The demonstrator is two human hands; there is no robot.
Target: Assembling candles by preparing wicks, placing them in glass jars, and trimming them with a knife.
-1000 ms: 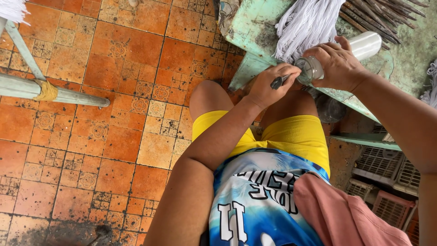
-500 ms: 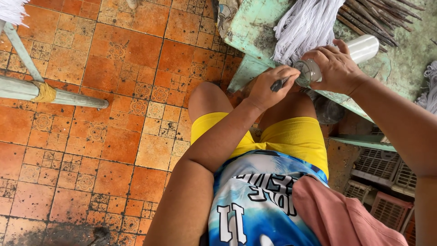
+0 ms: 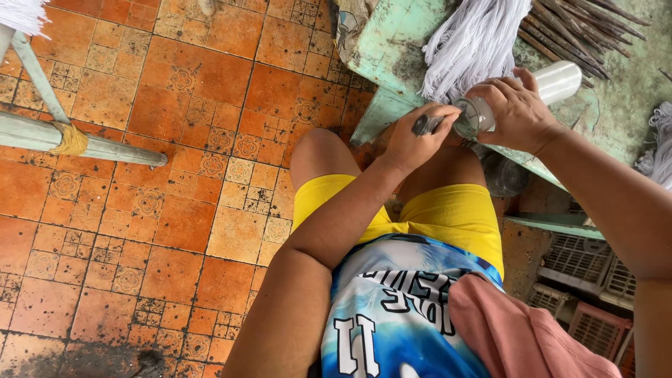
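My right hand (image 3: 514,108) grips a white plastic tube (image 3: 553,84) that lies across the edge of a worn green table (image 3: 399,35); the tube's open end points left. My left hand (image 3: 413,136) is closed on a small dark tool (image 3: 425,124) whose tip is at that open end. A bundle of white mop strings (image 3: 476,42) lies on the table just behind both hands. I sit with bare knees and yellow shorts (image 3: 455,210) under the hands.
Thin dark sticks (image 3: 581,28) lie on the table at the back right. More white strings (image 3: 658,147) hang at the right edge. A pale pole (image 3: 77,140) wrapped with a tan band lies on the orange tiled floor at left. Plastic crates (image 3: 588,280) stand at lower right.
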